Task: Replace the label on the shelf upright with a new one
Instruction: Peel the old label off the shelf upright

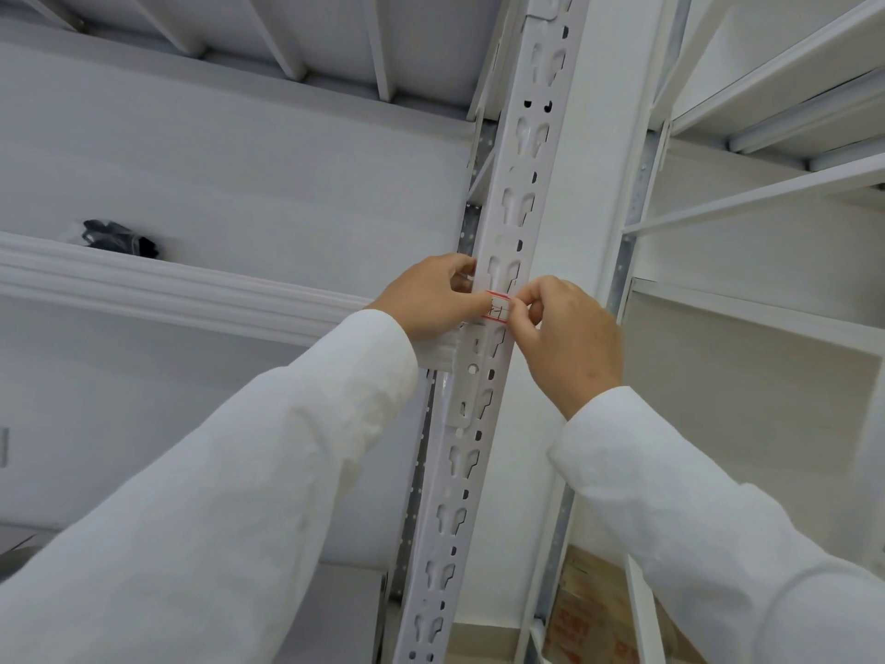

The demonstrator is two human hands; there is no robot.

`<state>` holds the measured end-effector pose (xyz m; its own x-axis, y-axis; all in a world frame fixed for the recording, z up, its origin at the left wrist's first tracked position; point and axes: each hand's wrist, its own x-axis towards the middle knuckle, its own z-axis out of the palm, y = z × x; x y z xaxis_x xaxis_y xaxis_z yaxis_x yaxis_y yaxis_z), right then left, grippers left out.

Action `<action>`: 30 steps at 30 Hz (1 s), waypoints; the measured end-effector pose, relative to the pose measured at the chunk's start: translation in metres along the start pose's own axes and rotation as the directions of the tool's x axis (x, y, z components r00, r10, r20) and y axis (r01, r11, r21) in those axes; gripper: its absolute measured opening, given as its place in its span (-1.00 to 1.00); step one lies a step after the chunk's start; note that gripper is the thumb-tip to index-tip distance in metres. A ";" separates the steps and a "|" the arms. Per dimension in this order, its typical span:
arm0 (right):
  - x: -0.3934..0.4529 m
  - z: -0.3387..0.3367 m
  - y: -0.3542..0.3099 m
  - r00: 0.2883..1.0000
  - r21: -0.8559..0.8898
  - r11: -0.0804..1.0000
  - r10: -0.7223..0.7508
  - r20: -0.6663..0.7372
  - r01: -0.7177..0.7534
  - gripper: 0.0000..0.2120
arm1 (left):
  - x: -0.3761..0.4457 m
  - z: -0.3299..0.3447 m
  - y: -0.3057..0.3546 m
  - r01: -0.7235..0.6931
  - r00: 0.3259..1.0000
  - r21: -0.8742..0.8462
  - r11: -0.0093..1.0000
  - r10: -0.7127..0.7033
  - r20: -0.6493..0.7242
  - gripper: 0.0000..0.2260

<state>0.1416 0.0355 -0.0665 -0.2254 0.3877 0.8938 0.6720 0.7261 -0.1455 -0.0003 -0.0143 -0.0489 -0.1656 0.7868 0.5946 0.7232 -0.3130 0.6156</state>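
1. So the label [498, 307] is a small white one with red border lines and some dark marks we can't read. It sits on the front face of the white slotted shelf upright [519, 184], about mid-height in our view, right where the shelf beam [191, 285] joins it.
2. Our left hand [431, 297] is on the label's left edge, thumb tip pressed against it, the other fingers curled around the side of the upright.
3. Our right hand [565, 337] is pinching the label's right edge between thumb and forefinger, other fingers folded in.
4. Both arms are in white sleeves [215, 496].
5. Further out there's a black bundle [117, 238] on the left shelf, and a printed cardboard box [589, 615] low on the right.
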 end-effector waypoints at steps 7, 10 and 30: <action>-0.003 0.001 0.007 1.000 0.135 0.991 -0.003 -0.008 0.005 -0.90 | -0.001 0.000 0.000 -0.001 1.000 -0.009 1.000 0.001 0.005 -0.45; -0.005 0.002 0.010 0.997 0.207 0.978 0.002 -0.075 0.014 -0.92 | 0.000 -0.001 0.001 -0.008 1.000 0.003 1.000 0.008 0.011 -0.44; -0.001 0.001 0.000 0.989 0.287 0.947 0.142 0.039 -0.148 -0.87 | 0.002 0.000 -0.003 -0.006 1.000 -0.028 1.000 0.006 0.008 -0.51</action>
<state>0.1407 0.0357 -0.0676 -0.1550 0.5092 0.8465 0.4673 0.7928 -0.3913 -0.0024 -0.0115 -0.0495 -0.1555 0.7890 0.5944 0.7054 -0.3326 0.6259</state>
